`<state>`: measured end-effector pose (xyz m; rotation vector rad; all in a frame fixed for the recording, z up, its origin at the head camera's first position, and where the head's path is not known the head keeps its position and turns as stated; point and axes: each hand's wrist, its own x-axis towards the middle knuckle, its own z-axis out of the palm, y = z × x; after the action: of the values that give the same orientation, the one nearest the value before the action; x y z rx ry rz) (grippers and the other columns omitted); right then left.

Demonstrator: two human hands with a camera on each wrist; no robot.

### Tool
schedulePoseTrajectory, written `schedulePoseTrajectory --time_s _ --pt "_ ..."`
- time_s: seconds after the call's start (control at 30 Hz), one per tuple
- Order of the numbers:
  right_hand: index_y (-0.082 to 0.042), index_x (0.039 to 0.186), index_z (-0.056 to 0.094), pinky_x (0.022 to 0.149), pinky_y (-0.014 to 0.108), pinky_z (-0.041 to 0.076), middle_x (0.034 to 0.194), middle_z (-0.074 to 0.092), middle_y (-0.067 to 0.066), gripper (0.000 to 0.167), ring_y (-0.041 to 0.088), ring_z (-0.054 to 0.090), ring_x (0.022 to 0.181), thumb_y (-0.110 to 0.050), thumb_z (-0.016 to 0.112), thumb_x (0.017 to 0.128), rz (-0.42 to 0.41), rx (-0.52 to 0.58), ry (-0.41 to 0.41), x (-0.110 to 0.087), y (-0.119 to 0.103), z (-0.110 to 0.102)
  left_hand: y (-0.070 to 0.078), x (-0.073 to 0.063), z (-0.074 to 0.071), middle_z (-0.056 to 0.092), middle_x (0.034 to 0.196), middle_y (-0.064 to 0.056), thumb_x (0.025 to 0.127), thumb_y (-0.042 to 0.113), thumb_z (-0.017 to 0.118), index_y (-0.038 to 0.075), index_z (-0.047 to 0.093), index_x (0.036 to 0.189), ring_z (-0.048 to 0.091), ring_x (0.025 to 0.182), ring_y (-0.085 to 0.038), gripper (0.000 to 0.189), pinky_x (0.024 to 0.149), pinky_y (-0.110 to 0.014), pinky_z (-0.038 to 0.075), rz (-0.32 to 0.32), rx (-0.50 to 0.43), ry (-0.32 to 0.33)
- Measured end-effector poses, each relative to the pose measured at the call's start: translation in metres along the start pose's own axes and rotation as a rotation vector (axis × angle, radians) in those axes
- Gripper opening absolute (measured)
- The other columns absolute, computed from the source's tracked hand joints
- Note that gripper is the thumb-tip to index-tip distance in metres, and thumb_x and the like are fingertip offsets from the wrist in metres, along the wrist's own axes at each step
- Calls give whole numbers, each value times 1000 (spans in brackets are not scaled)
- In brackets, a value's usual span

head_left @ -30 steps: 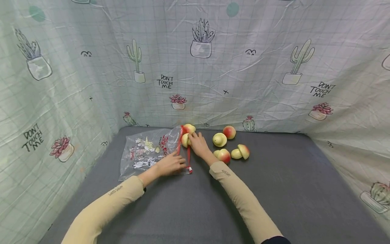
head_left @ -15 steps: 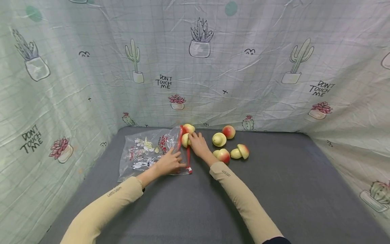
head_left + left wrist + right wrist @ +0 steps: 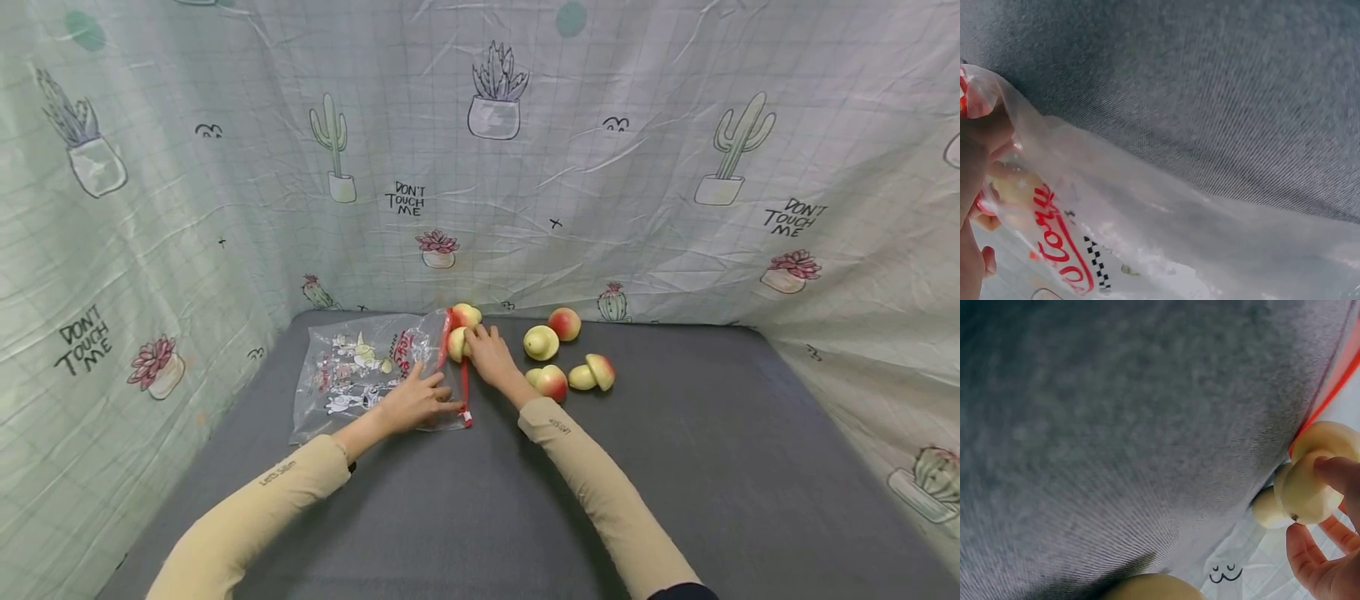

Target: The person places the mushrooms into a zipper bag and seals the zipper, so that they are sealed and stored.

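Nearest, two beige fabric sleeves [image 3: 270, 492] reach in over the near part of the dark grey cloth-covered desk [image 3: 450, 517]. Past the left cuff, the left hand [image 3: 411, 402] has shifted slightly towards the desk's left edge over the last second, and its fingers have fanned out across the film, one reaching towards the white slider [image 3: 467, 417]. In the left wrist view one digit shows through the plastic, but I cannot tell whether the hand pinches the film or just rests there. Beneath it the clear plastic zip bag with cartoon print and red trim [image 3: 363, 367] lies towards the desk's far left corner, mouth facing right

Beyond the left hand, the right hand [image 3: 489, 357] has hardly moved: thumb and fingers are closed around a pale yellow mushroom-shaped piece [image 3: 456, 345] at the red trim; whether any of it is past the trim I cannot tell. My reading is that the left hand is adjusting the mouth while the piece waits, so the loading is little further along

To the right sit two red-and-yellow mushroom-shaped pieces [image 3: 591, 373], then a plain yellow one [image 3: 542, 342]. Farthest, near the desk's far edge, are a round red-blushed piece [image 3: 564, 324] and a yellow piece with a red patch [image 3: 467, 314], just beside the trim
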<state>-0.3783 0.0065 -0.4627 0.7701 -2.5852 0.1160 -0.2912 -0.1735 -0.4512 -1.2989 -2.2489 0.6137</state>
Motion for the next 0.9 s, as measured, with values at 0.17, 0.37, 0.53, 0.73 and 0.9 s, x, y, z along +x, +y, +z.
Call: schedulePoseTrajectory --time_s 0.17,0.37,0.53,0.73,0.9 --pt "-7 114 46 60 36 47 105 50 12 37 29 48 83 -17 61 83 -6 77 -27 -1 5 -4 1 1 3 60 99 9 66 34 71 38 56 117 47 94 -18 53 80 -52 40 -13 -23 13" --pt "-6 116 45 64 35 47 106 50 13 39 29 48 83 -15 62 81 -21 132 -92 -4 9 -9 4 3 4 60 100 8 66 28 71 37 58 115 45 94 -17 51 78 -50 40 -23 -35 19" --pt "-7 113 47 65 35 45 103 50 11 37 28 46 83 -13 64 80 -62 184 -147 -7 7 -16 5 1 3 60 100 8 66 28 71 37 58 114 46 96 -17 50 82 -52 39 -27 -37 18" --pt "-8 111 48 67 34 43 103 51 10 37 26 45 83 -13 65 79 -97 227 -153 -9 5 -21 4 -1 5 59 102 8 66 27 71 37 57 115 46 96 -17 52 84 -51 39 -26 -35 21" --pt "-5 112 50 80 36 40 107 53 12 37 27 49 91 -10 65 78 -109 290 -139 -10 6 -17 5 -2 8 60 99 10 68 27 69 36 56 117 47 96 -17 51 86 -52 39 -27 -50 23"
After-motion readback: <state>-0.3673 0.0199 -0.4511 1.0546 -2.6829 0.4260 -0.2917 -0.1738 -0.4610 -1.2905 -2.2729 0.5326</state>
